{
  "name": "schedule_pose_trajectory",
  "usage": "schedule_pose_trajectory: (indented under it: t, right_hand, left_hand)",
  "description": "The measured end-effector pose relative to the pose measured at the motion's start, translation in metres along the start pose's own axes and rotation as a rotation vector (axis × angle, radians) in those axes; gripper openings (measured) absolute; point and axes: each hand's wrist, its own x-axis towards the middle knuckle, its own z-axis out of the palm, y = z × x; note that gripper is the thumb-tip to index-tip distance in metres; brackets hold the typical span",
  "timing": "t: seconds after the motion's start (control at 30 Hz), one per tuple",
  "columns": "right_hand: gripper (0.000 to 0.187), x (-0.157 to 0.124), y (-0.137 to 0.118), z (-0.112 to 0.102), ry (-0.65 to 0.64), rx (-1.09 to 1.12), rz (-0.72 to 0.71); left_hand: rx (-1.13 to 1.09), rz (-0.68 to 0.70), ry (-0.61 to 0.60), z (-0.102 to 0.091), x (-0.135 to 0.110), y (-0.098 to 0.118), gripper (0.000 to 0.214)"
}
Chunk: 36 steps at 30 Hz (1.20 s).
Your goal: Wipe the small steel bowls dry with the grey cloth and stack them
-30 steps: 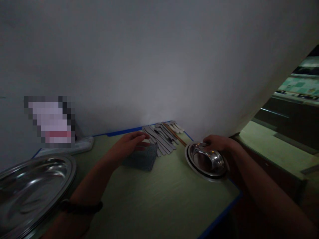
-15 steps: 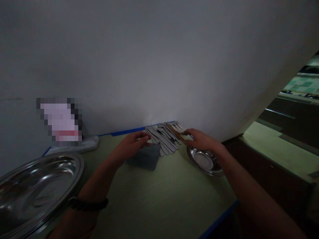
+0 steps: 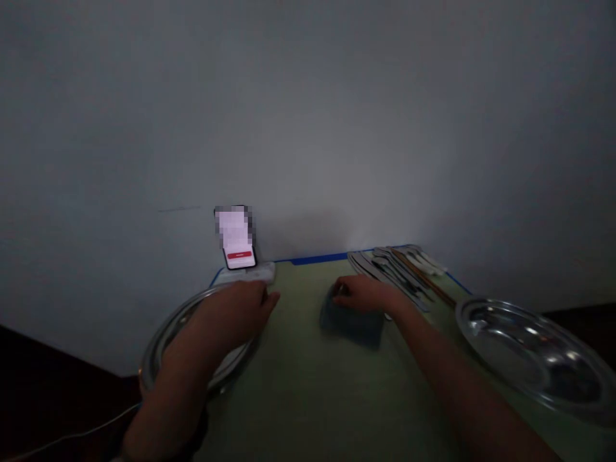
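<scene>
My right hand [image 3: 360, 293] is over the far edge of a grey cloth [image 3: 353, 327], with its fingers curled and pinched at the cloth's top left corner. My left hand [image 3: 243, 311] is over the right side of an oval metal dish [image 3: 154, 333]. Its thumb sticks out to the right, while its other fingers are hidden behind the hand and blurred. Just beyond the right wrist, a row of flat-handled metal cutlery [image 3: 385, 279] lies side by side. Brown chopsticks [image 3: 421, 274] lie among it, with pale-handled pieces [image 3: 428, 262] to their right.
A second oval metal dish [image 3: 534, 359] stands at the table's right side. At the back left, a phone [image 3: 240, 256] with a lit screen leans above a white object [image 3: 250, 273]. Blue edging [image 3: 320, 258] borders the pale green table [image 3: 298, 398] along the wall [image 3: 308, 128].
The view has swung left. My left hand has gone from the cloth to the left dish. My right hand has left the cutlery and right dish and is now at the cloth.
</scene>
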Motion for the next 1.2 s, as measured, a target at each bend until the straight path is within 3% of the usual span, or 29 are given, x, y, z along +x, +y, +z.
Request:
schedule_pose_trajectory:
  t: [0.1, 0.17, 0.27, 0.4, 0.5, 0.6, 0.7, 0.83, 0.93, 1.0, 1.1, 1.2]
  right_hand:
    - [0.035, 0.010, 0.000, 0.017, -0.058, -0.025, -0.024]
    - [0.039, 0.012, 0.002, 0.023, -0.089, -0.031, -0.041]
    - [0.039, 0.013, 0.005, 0.026, -0.123, -0.052, -0.070]
    - [0.038, 0.012, 0.007, 0.027, -0.116, -0.049, -0.102]
    - [0.036, 0.011, 0.008, 0.027, -0.104, -0.030, -0.108]
    - [0.037, 0.011, 0.010, 0.029, -0.095, -0.017, -0.113]
    - [0.039, 0.011, 0.010, 0.028, -0.088, -0.017, -0.110]
    - [0.040, 0.007, 0.008, 0.020, -0.131, -0.013, -0.085]
    - [0.039, 0.003, 0.011, 0.011, -0.240, -0.016, -0.004]
    - [0.044, 0.002, 0.015, 0.006, -0.284, -0.010, 0.085]
    - [0.062, -0.001, 0.023, -0.002, -0.180, -0.069, 0.184]
    - [0.055, -0.005, 0.026, -0.007, -0.117, -0.150, 0.190]
  left_hand:
    - [0.011, -0.184, -0.069, 0.000, 0.004, -0.023, 0.055]
    - [-0.013, -0.221, -0.123, 0.006, 0.012, -0.029, 0.054]
    - [-0.138, -0.107, -0.270, 0.018, 0.022, -0.027, 0.053]
    - [-0.204, 0.032, -0.336, 0.018, 0.016, -0.018, 0.045]
    - [-0.162, 0.065, -0.260, 0.007, 0.003, -0.016, 0.037]
    - [-0.008, -0.006, -0.042, -0.004, -0.011, -0.020, 0.029]
    - [0.106, -0.103, 0.098, -0.014, -0.026, -0.026, 0.036]
    - [0.076, -0.167, 0.211, -0.028, -0.043, -0.021, 0.038]
    - [0.034, -0.099, 0.228, -0.033, -0.045, -0.003, 0.038]
    - [-0.015, 0.017, 0.265, -0.030, -0.039, 0.014, 0.038]
    - [-0.023, 0.157, 0.214, -0.016, -0.025, 0.040, 0.035]
    - [0.053, 0.242, 0.138, 0.002, -0.016, 0.065, 0.033]
